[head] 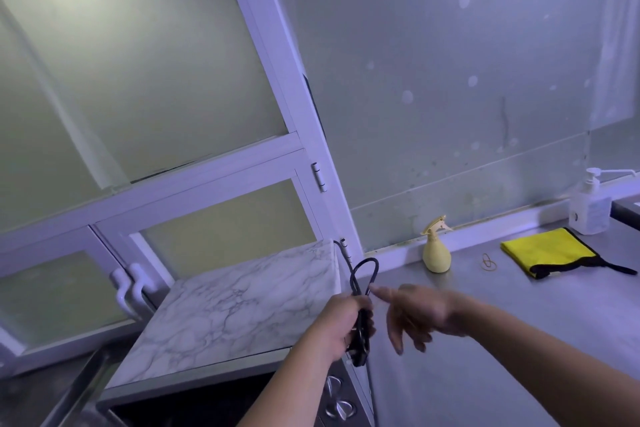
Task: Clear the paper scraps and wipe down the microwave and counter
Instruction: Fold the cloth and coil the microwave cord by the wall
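— What is held by the left hand?

— A folded black cord is clasped in it. The grip is closed round the bundle, and one loop is left standing above the fist.

— And the right hand?

— Nothing is held there. Its grip is slack, with the fingers spread and the forefinger stretched towards the loop. The hand is blurred, so contact with the cord cannot be judged.

— Where is the microwave found?

— At the lower left, under the frosted window. Its marble-patterned top is seen from above, and its knobs are seen just below the left wrist.

— What is set on the desk?

— A yellow spray bottle is stood upright near the wall. A yellow cloth edged in black is laid flat further right, with a rubber band between the two. A white pump bottle is placed behind the cloth.
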`<state>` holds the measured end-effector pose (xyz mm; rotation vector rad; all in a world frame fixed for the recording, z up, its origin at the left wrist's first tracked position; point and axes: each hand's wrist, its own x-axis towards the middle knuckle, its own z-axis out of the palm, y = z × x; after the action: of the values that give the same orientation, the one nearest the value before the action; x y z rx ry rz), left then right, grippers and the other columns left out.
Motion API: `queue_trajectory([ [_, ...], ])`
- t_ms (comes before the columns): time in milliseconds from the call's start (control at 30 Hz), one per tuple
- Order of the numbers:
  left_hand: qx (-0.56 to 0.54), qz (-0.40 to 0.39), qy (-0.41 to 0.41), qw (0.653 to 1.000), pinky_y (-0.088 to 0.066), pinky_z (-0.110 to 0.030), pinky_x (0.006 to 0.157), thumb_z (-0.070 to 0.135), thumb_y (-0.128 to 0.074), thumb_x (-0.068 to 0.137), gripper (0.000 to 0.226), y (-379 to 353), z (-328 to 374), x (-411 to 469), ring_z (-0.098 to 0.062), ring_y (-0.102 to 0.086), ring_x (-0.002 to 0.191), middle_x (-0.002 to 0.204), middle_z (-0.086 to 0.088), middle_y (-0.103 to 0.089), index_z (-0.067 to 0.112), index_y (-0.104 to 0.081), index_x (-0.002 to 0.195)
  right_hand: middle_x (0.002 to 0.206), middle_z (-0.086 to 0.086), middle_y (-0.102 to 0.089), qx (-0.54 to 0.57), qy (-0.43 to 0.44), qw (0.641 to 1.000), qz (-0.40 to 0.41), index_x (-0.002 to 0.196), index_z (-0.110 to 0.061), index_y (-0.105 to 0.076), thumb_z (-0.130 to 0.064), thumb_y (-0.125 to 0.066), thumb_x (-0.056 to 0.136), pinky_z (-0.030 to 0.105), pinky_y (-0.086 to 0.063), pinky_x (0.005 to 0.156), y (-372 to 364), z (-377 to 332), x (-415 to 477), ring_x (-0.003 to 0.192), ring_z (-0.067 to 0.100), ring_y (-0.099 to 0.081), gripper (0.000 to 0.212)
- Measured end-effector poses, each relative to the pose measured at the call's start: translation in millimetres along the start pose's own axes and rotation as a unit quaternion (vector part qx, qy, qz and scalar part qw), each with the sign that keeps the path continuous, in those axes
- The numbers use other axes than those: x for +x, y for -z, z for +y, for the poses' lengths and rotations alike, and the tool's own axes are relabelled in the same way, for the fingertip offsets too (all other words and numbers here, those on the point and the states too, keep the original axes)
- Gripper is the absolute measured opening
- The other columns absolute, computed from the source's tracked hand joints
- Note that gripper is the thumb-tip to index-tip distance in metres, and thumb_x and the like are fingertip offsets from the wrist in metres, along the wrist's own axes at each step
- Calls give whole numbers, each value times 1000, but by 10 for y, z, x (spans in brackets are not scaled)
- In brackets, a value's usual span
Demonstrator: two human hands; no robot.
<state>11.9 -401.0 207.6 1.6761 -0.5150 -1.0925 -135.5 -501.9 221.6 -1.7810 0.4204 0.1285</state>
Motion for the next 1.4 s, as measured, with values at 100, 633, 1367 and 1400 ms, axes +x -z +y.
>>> queue_trajectory([
  [100,-2,-8,-14,1000,-50,-28,53,0,-55,88,14,-15,-66,27,-19,-54,54,64,-7,-55,2,-59,101,111,20,-73,42,-143,985,-82,117,4,-66,-89,-23,80,39,-59,79,117,99,92,75,31,-70,109],
  [633,297,44,-138,944,-49,-19,78,41,-71,82,46,-129,-348,31,1,-59,100,120,12,-58,29,-60,125,101,20,-67,496,-68,866,-8,107,-5,-69,-76,-67,73,58,-55,86,-402,501,455,93,38,-70,79],
  [1367,78,59,-169,981,-43,-23,78,25,-67,83,23,-86,-367,-482,-9,-53,75,68,3,-58,19,-68,61,55,2,-41,542,-109,826,112,70,-11,-56,-11,-64,90,22,-46,43,-247,716,435,42,16,-42,22],
  [1400,74,53,-175,980,-45,-27,83,25,-66,80,20,-81,-316,-500,-13,-56,78,71,-3,-61,18,-69,62,56,1,-41,525,-113,836,109,69,-12,-55,-15,-65,90,22,-44,43,-227,741,431,42,16,-42,24],
])
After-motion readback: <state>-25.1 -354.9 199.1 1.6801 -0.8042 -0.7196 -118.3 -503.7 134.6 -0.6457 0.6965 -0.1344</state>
